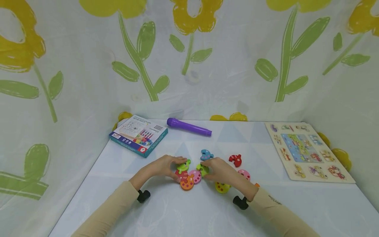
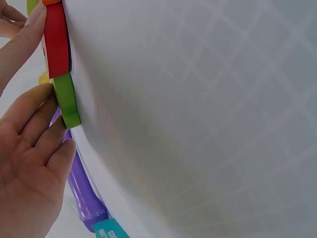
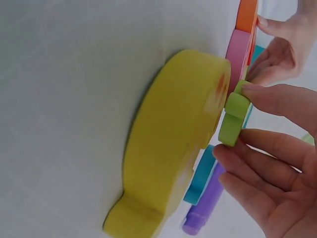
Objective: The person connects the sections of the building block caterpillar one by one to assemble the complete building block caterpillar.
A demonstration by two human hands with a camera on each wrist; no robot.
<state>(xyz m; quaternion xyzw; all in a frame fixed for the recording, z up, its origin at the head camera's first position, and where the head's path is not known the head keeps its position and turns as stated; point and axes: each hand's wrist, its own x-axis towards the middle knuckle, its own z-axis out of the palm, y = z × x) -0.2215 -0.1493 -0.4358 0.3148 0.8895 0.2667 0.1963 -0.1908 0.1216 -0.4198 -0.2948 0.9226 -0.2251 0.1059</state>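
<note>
In the head view, joined puzzle pieces lie on the table: a green caterpillar head point(image 1: 183, 166), a red piece point(image 1: 181, 176), an orange piece point(image 1: 187, 183) and a pink piece point(image 1: 195, 176). My left hand point(image 1: 166, 165) holds this section at its left side. In the left wrist view its fingers touch the green head point(image 2: 66, 101) and its thumb lies by the red piece point(image 2: 57, 42). My right hand point(image 1: 220, 171) pinches a light green piece point(image 3: 233, 118) between thumb and fingers, right beside the pink piece point(image 3: 238, 57).
Loose pieces lie around the right hand: blue point(image 1: 206, 154), red point(image 1: 236, 160), pink point(image 1: 244, 174) and yellow point(image 1: 222, 187). Farther back are a boxed set point(image 1: 139, 135) and a purple toy microphone point(image 1: 189, 127). A wooden picture board point(image 1: 308, 151) lies at the right.
</note>
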